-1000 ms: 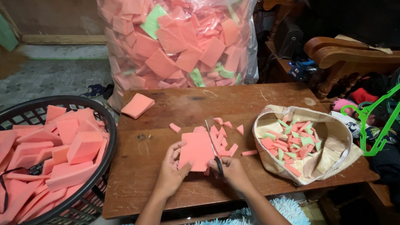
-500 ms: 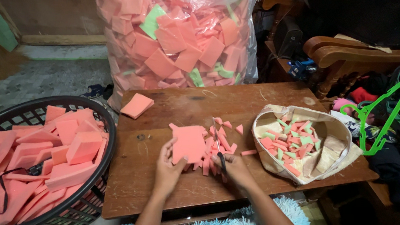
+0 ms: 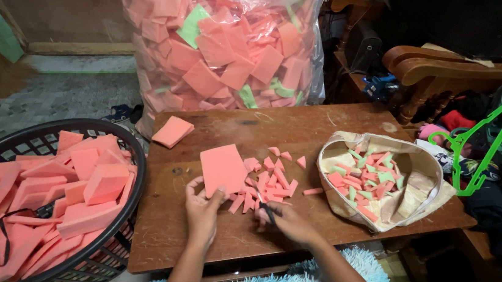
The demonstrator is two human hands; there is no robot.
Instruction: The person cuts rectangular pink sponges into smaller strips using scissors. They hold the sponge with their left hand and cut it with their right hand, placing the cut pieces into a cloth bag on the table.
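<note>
Foam square [image 3: 221, 168], pink, stands pinched in your left hand [image 3: 201, 207] at centre frame, tilted up off the counter [image 3: 192, 246]. Your right hand [image 3: 287, 220] grips scissors [image 3: 266, 208] just right of it, over cut foam strips [image 3: 268, 185]. Cloth bag [image 3: 411, 202] sits right.

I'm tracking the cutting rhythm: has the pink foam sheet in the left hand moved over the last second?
Yes. The pink foam sheet has shifted left and farther up the wooden table, away from the cloth bag.
</note>
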